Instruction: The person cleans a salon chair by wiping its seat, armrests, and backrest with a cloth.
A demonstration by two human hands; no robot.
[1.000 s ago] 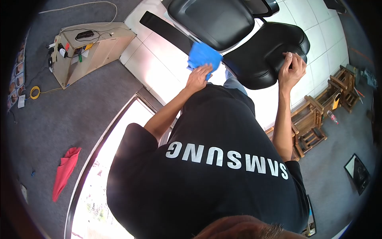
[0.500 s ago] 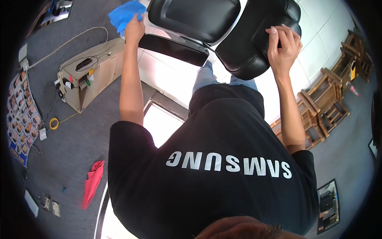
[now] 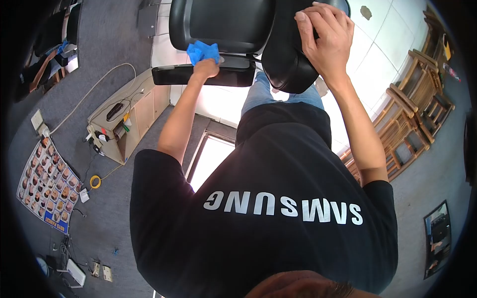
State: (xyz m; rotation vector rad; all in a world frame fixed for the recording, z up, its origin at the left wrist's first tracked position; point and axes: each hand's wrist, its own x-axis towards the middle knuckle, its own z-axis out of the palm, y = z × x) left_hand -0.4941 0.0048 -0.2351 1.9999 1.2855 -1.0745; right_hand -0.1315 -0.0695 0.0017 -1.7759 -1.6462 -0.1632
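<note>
A black padded chair stands in front of me, with its seat point(image 3: 226, 25), backrest point(image 3: 285, 62) and near armrest point(image 3: 171, 76) in view. My left hand point(image 3: 206, 68) is closed on a crumpled blue cloth point(image 3: 201, 49). It is over the gap between the seat and the armrest, close to the inner side of the armrest. My right hand point(image 3: 329, 42) is curled over the top of the backrest, thumb on the near face. The top edge of the chair is cut off by the frame.
On the left is a low cabinet point(image 3: 141, 111) with cables on it, beside a poster of hairstyles point(image 3: 49, 186) and a yellow tape roll point(image 3: 95, 182). Bamboo chairs point(image 3: 402, 119) line the right side, near a wall mirror point(image 3: 437, 238). White floor tiles point(image 3: 377, 64) surround the chair.
My left hand has brought the blue cloth rightward and down, from beyond the seat's left side to the armrest. The chair appears shifted left and up in view. My right hand stays on the backrest.
</note>
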